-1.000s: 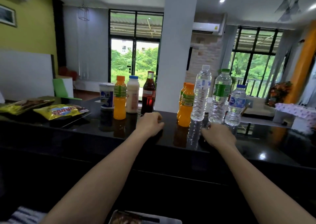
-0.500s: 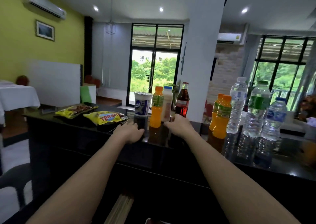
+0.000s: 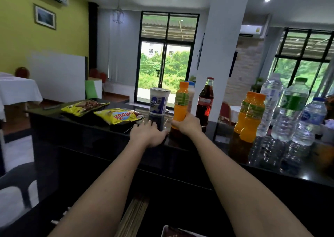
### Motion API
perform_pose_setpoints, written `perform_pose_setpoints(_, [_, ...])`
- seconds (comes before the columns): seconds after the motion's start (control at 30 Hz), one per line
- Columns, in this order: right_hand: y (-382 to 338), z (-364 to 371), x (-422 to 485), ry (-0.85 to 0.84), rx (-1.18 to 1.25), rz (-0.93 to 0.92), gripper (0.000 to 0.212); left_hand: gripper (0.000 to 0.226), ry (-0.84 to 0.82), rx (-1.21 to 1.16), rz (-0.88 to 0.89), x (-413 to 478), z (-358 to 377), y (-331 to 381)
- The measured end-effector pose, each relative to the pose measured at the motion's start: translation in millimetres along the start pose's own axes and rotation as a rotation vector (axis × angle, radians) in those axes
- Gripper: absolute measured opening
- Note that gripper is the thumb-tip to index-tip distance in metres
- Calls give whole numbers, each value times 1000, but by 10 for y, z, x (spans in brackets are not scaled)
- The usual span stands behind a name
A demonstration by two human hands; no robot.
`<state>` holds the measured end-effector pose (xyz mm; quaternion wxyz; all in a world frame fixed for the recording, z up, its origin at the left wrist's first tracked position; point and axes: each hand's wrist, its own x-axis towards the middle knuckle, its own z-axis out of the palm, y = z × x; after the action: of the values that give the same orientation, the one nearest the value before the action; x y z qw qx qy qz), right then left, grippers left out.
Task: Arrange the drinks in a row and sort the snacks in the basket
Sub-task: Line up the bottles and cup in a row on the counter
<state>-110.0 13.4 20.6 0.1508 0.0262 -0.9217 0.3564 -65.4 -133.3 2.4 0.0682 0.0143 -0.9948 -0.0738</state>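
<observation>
My right hand (image 3: 187,125) grips the lower part of an orange juice bottle (image 3: 181,102) standing on the black counter (image 3: 86,128). My left hand (image 3: 148,132) lies on the counter in front of a white and blue cup (image 3: 159,101), holding nothing, fingers loosely apart. Behind the held bottle stand a milk bottle (image 3: 191,95), mostly hidden, and a dark cola bottle (image 3: 205,101). Two more orange juice bottles (image 3: 250,115) and three water bottles (image 3: 292,110) stand to the right. Two yellow snack bags (image 3: 117,116) (image 3: 85,106) lie at the left on a dark tray.
A white pillar (image 3: 222,47) rises just behind the counter beside the cola bottle. A phone-like flat object (image 3: 51,107) lies at the counter's far left. A white tray corner (image 3: 173,232) shows at the bottom edge. A chair (image 3: 16,182) stands at lower left.
My view has swung left. My right hand moved from the water bottles to the left group and closed on the orange juice bottle; my left hand shifted left to rest before the cup.
</observation>
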Motion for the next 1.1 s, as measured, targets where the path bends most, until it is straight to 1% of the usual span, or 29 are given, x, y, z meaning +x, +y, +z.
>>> perform_pose_setpoints(0.13, [201,-235,-186,0,53,3,43,77,-10,11,-5,-6,29,-37])
perform_pose_setpoints(0.33, [544,-694,-495,26,17,84,51,77,-40,31,-16,8,27,-66])
perform_pose_setpoints(0.5, [874,-1090,-734,105,-25,139,36,76,-52,76,-7,18,21,-53])
perform_pose_setpoints(0.6, [1057,-1328,-841,138,-47,196,37,76,-52,78,-5,11,29,-25])
perform_pose_setpoints(0.67, [1153,-1440,-875,155,-44,199,40,76,-51,75,-8,15,45,-20])
perform_pose_setpoints(0.83, [1287,-1506,-878,208,-32,200,43,75,-41,76,-1,38,46,0])
perform_pose_setpoints(0.97, [1315,-1454,-830,261,-51,223,42,75,-33,78,3,47,38,4])
perform_pose_setpoints(1.1, [1341,-1417,-810,269,-87,233,41,73,-14,73,14,17,32,22])
